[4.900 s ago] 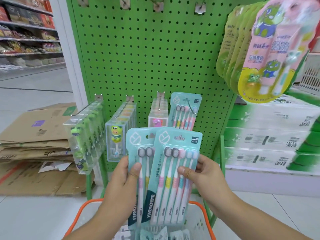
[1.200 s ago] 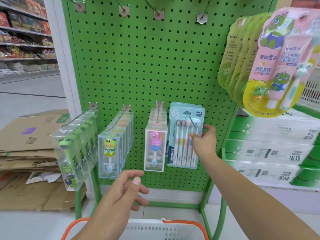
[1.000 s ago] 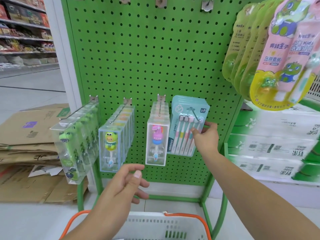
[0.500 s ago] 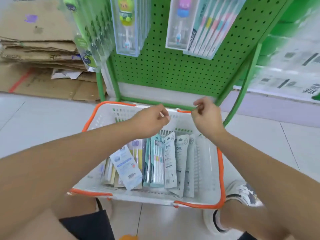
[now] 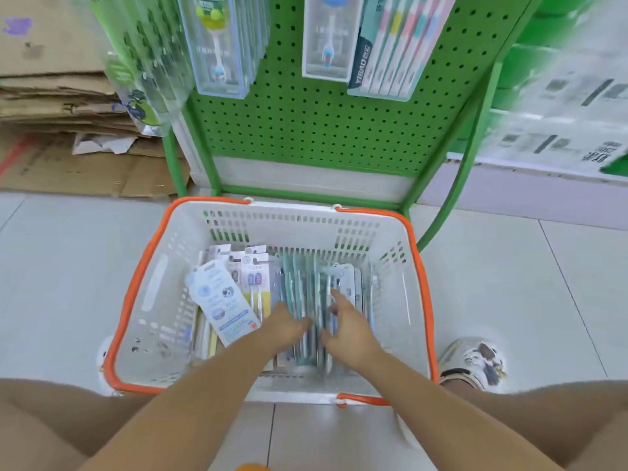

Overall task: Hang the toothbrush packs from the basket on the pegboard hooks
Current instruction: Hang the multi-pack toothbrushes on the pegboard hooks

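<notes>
Both hands were down inside the white basket (image 5: 163, 283) on the floor: left hand (image 5: 283, 326) and right hand (image 5: 350, 326) flanked the upright teal toothbrush packs (image 5: 306, 287), fingers on them. Motion blur hid whether either gripped. Above, more packs hung on the green pegboard (image 5: 306, 130).

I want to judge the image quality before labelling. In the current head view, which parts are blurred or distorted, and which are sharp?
Head view: the teal toothbrush packs between the left hand and right hand are smeared by motion; the stacked boxes at right are streaked too. The basket rim and pegboard holes stay fairly sharp. Wide-angle bending curves the green frame.
</notes>
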